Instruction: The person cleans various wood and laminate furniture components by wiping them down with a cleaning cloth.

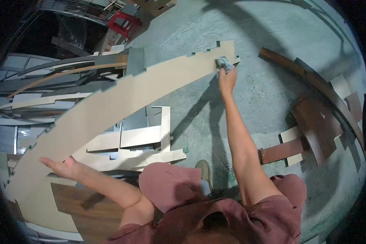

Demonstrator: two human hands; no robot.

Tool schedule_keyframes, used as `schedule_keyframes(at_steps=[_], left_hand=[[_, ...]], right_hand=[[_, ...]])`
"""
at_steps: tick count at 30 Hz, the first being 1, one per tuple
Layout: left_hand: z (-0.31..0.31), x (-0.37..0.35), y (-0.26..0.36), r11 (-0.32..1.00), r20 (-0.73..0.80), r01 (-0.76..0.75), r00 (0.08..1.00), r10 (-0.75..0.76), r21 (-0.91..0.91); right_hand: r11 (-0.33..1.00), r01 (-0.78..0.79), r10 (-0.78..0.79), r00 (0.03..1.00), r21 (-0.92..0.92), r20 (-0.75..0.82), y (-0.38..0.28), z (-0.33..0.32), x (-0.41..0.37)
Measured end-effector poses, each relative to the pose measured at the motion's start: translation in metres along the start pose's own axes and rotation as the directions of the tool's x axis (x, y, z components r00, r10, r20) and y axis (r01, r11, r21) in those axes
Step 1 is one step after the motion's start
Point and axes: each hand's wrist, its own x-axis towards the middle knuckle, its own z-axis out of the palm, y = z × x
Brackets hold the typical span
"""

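A long cream-coloured curved panel [140, 89] with a notched outer edge stretches from the lower left to the upper middle of the head view. At its lower left part, my left hand [65, 167] is closed on the inner edge, with the thumb lying over the face and the other fingers hidden beneath. Near the panel's far upper end, my right hand [227, 77] grips a crumpled grey-blue cloth [222, 63], which lies against the panel's surface.
Many curved and straight strips [49, 97] are stacked on the left. Cream notched panels [140, 137] lie below the held one. Brown curved pieces [313, 126] rest on the floor at right. A red stool [124, 24] stands at the back, near a cardboard box [156, 6].
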Motion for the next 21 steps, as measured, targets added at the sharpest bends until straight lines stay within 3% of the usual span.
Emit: schedule_keyframes(at_steps=[1, 4, 8, 11, 13, 14, 16, 17, 18, 19, 20, 21], left_hand=[[-0.002, 0.001, -0.005, 1.0, 0.003, 0.012, 1.0, -0.012, -0.004], [-0.009, 0.007, -0.013, 0.997, 0.036, 0.0, 0.999, -0.003, 0.076], [-0.013, 0.019, -0.028, 0.999, 0.019, 0.021, 1.0, -0.021, 0.035], [-0.013, 0.014, -0.032, 0.995, 0.082, 0.018, 0.996, -0.026, 0.095], [-0.003, 0.0, -0.035, 0.977, 0.094, -0.073, 0.994, 0.055, 0.202], [0.004, -0.008, -0.035, 0.961, 0.106, -0.114, 0.99, 0.09, 0.252], [0.013, -0.017, -0.035, 0.918, 0.136, -0.197, 0.978, 0.159, 0.343], [0.01, -0.011, -0.034, 0.919, 0.133, -0.189, 0.979, 0.152, 0.347], [0.004, 0.002, -0.034, 0.961, 0.118, -0.129, 0.988, 0.102, 0.246], [0.0, 0.009, -0.032, 0.988, 0.105, -0.069, 0.993, 0.054, 0.141], [0.001, 0.007, -0.028, 0.987, 0.093, -0.068, 0.994, 0.055, 0.144], [0.004, 0.002, -0.026, 0.966, 0.127, -0.181, 0.979, 0.159, 0.184]], right_hand=[[0.986, 0.121, -0.122, 0.993, -0.119, -0.002, 0.0, 0.009, 0.001], [0.988, 0.153, -0.154, 0.984, -0.019, -0.088, -0.004, 0.029, 0.015], [0.992, 0.122, -0.125, 0.987, -0.04, -0.102, 0.053, 0.049, 0.076], [0.983, 0.131, -0.131, 0.991, -0.126, 0.01, 0.079, 0.042, 0.103], [0.983, -0.03, 0.033, 0.999, -0.18, 0.017, 0.087, 0.035, 0.095], [0.982, -0.029, 0.033, 0.999, -0.189, 0.019, 0.085, 0.033, 0.087], [0.962, -0.122, 0.1, 0.99, -0.244, -0.1, 0.073, 0.04, 0.072], [0.926, -0.323, 0.322, 0.946, -0.195, -0.04, 0.062, 0.041, 0.066], [0.927, -0.319, 0.317, 0.948, -0.2, -0.041, 0.052, 0.042, 0.057], [0.977, -0.212, 0.21, 0.975, -0.019, -0.07, 0.044, 0.043, 0.046], [0.983, -0.088, 0.106, 0.988, 0.159, -0.11, 0.037, 0.044, 0.034], [0.984, -0.077, 0.093, 0.991, 0.158, -0.098, 0.028, 0.045, 0.023]])
